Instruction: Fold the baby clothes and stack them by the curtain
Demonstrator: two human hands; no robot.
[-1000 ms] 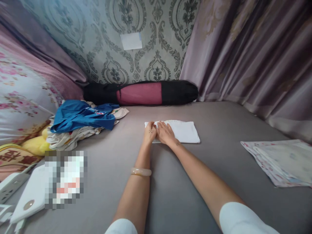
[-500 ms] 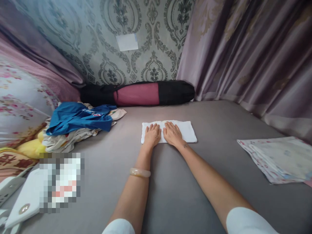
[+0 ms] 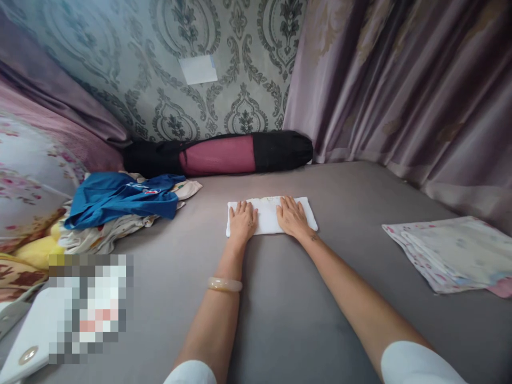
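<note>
A white folded cloth (image 3: pixel 267 220) lies flat on the grey bed sheet (image 3: pixel 276 298), its long side running left to right. My left hand (image 3: pixel 244 221) rests palm down on its left part, fingers stretched out and pointing away from me. On the right part lies my right hand (image 3: pixel 294 216), also flat with the fingers extended. A strip of bare white cloth shows between the two hands. Around my left forearm sits a pale bangle (image 3: pixel 224 284).
At the left is a heap of clothes with a blue shirt (image 3: pixel 120 200) on top. Folded printed cloths (image 3: pixel 452 253) lie at the right. A long black and pink bag (image 3: pixel 218 154) lies along the wall. A white object (image 3: pixel 38 330) is at the lower left, beside a blurred patch.
My hands have slid apart over the white cloth, the right one toward its right end and the left one slightly toward its left end. The whole view has shifted a little.
</note>
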